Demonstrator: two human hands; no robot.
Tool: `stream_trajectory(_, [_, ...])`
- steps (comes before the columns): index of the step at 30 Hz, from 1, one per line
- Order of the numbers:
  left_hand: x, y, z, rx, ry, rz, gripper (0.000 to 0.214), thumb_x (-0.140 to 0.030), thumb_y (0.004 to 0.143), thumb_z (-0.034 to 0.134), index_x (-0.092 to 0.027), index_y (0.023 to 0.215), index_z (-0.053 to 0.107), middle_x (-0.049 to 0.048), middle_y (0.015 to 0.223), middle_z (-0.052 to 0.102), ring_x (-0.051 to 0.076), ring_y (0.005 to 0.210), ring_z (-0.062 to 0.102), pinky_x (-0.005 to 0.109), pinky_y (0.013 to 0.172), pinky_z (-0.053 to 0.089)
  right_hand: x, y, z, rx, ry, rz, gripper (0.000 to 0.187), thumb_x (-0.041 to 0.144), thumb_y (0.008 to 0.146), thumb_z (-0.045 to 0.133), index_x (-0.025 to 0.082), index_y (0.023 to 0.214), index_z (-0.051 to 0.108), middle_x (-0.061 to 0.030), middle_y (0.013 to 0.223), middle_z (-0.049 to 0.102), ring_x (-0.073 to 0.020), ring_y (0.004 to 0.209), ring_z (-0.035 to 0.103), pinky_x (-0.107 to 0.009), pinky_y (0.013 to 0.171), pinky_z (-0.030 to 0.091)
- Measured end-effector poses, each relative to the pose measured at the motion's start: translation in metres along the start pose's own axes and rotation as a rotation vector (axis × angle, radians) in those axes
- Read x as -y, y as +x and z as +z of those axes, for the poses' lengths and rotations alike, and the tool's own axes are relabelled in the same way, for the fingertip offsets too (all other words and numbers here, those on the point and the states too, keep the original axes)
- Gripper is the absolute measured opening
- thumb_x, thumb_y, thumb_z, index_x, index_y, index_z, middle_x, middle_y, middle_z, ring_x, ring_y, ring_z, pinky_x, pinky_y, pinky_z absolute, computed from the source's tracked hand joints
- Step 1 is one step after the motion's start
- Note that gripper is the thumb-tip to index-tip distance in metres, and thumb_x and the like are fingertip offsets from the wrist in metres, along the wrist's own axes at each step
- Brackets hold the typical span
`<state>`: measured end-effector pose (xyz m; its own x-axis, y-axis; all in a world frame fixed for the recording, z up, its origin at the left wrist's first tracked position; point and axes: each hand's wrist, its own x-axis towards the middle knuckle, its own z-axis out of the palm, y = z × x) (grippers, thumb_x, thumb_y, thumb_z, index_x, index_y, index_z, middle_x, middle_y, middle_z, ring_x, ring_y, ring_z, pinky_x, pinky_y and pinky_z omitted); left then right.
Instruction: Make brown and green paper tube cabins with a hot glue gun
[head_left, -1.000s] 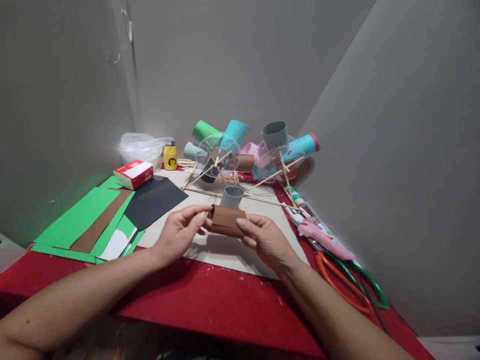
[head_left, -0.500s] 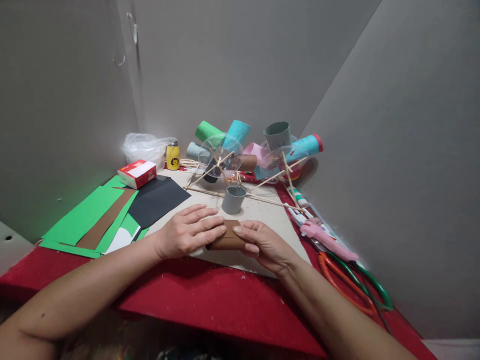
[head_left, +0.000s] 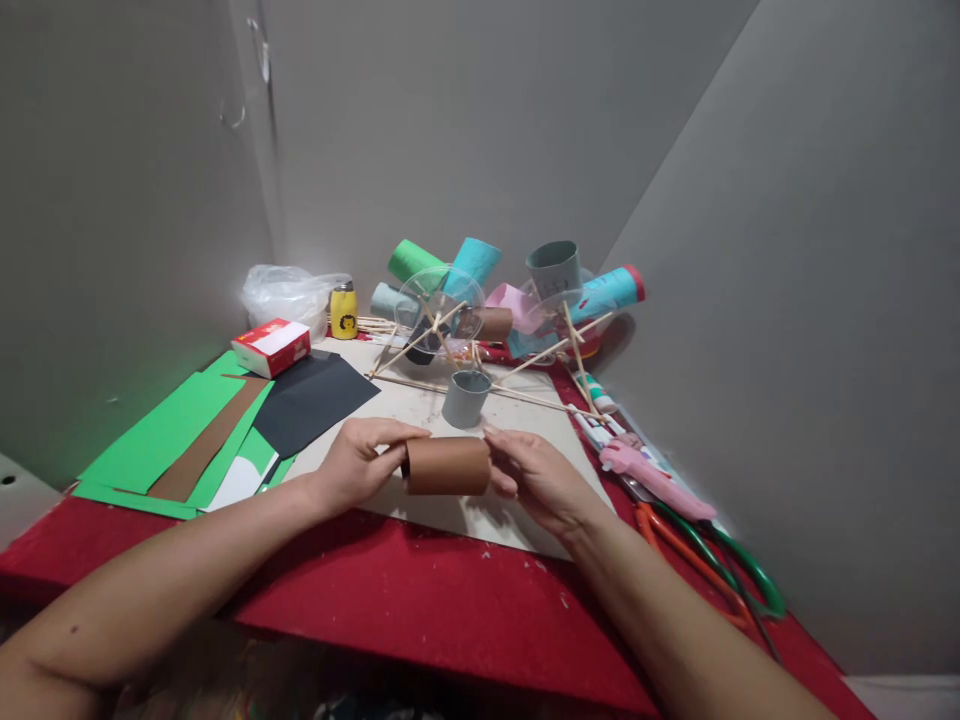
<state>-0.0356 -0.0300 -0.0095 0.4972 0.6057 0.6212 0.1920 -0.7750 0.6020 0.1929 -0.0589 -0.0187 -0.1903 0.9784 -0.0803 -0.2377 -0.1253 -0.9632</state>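
Note:
A brown paper tube lies sideways between my two hands, held a little above the pale cardboard sheet. My left hand pinches its left end with thumb and fingers. My right hand grips its right end, fingers curled round it. Just behind the tube a short grey paper cup stands upright on the cardboard.
A model of wooden sticks, clear discs and coloured paper tubes stands at the back. Green, brown and black paper sheets, a red box, a yellow bottle and a plastic bag lie left. Scissors, a pink tool and glue tubes lie right.
The brown paper was pressed flat on the cardboard under both hands half a second ago. Now it is lifted as a round tube, held by its ends.

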Motion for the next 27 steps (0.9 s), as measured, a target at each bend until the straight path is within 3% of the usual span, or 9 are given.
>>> stream_trajectory(4, [-0.006,0.005,0.004,0.067,-0.396,-0.446,0.021,-0.018,0.077,0.057,-0.013,0.083,0.076,0.0046,0.079,0.075,0.018,0.072,0.068,0.026,0.067,0.052,0.005,-0.004,-0.003,-0.15,-0.169,-0.229,0.025,0.04,0.075,0.071,0.015,0.076,0.071,0.0006,0.06,0.058,-0.0074,0.046,0.041,-0.021,0.043,0.032])
stream_trajectory(8, [-0.003,0.004,0.009,0.112,-0.586,-0.615,0.017,-0.025,0.07,0.065,-0.011,0.07,0.074,0.0018,0.061,0.068,0.015,0.058,0.06,0.025,0.06,0.048,0.008,-0.011,0.005,-0.044,-0.309,-0.198,0.025,0.032,0.071,0.07,0.018,0.091,0.073,-0.002,0.07,0.066,-0.0145,0.062,0.056,-0.024,0.053,0.043])
stream_trajectory(12, [0.001,0.0,0.014,0.13,-0.616,-0.666,0.014,-0.023,0.067,0.066,-0.011,0.064,0.071,0.0005,0.057,0.064,0.011,0.054,0.055,0.021,0.056,0.043,0.007,-0.013,0.014,0.007,-0.34,-0.179,0.018,0.024,0.067,0.069,0.019,0.083,0.074,-0.0013,0.074,0.07,-0.0175,0.07,0.061,-0.029,0.067,0.048])
stream_trajectory(17, [-0.003,-0.004,0.017,0.182,-0.687,-0.678,0.015,-0.022,0.069,0.064,-0.011,0.072,0.072,0.0003,0.061,0.064,0.011,0.056,0.055,0.021,0.057,0.043,0.0,-0.015,0.021,0.024,-0.303,-0.148,0.007,0.018,0.064,0.066,0.017,0.066,0.073,0.0019,0.058,0.063,-0.0138,0.057,0.055,-0.025,0.056,0.044])
stream_trajectory(24, [-0.016,-0.005,0.016,0.164,-0.533,-0.528,0.016,-0.019,0.072,0.055,-0.011,0.062,0.063,-0.0013,0.057,0.056,0.009,0.054,0.046,0.019,0.053,0.035,-0.003,-0.013,0.02,-0.014,-0.258,-0.092,0.006,0.023,0.059,0.07,0.017,0.058,0.072,0.0007,0.054,0.062,-0.0123,0.051,0.05,-0.024,0.05,0.04])
stream_trajectory(27, [-0.017,-0.005,0.016,0.164,-0.534,-0.528,0.016,-0.018,0.072,0.053,-0.011,0.059,0.061,-0.0019,0.055,0.054,0.008,0.052,0.044,0.018,0.052,0.034,-0.005,-0.011,0.018,-0.016,-0.255,-0.045,0.006,0.022,0.058,0.071,0.017,0.059,0.073,0.0003,0.056,0.063,-0.0111,0.05,0.048,-0.023,0.048,0.039])
